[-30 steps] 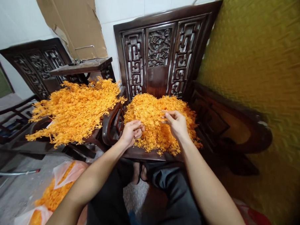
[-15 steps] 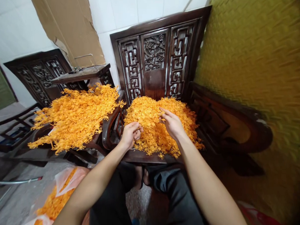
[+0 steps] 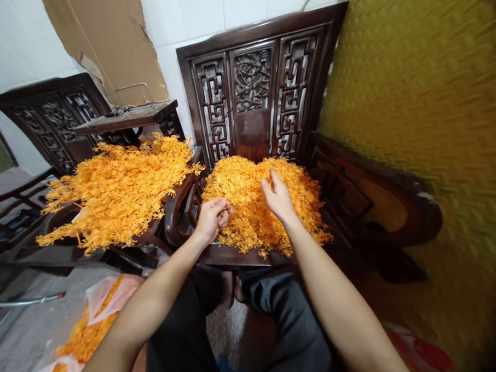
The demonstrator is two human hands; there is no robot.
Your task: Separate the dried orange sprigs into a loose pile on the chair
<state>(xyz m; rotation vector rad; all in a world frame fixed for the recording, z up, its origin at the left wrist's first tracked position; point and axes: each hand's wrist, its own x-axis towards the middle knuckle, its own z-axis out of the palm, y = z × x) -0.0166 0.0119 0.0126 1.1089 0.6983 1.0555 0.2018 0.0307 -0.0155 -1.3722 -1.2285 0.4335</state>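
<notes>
A large heap of small orange plastic-looking flower pieces [image 3: 250,230] covers the seat of a dark carved wooden chair [image 3: 252,137]. Over the heap's left front side my left hand [image 3: 214,217] is closed in a pinch; whatever lies between its fingertips is too small to make out. My right hand [image 3: 278,197] hovers over the middle of the same heap, thumb and fingers apart, holding nothing that I can see. A gap separates the two hands.
Left of the chair lies a second pile of orange sprigs [image 3: 120,194]. A small wooden table [image 3: 131,118] and a cardboard sheet [image 3: 110,37] stand behind it. On the floor is a plastic bag [image 3: 98,305] with more orange pieces. A yellow textured surface [image 3: 420,95] rises at right.
My right hand's fingers have spread and point further upward, after being bent close over the heap. My left hand keeps its pinch. The whole view has shifted slightly.
</notes>
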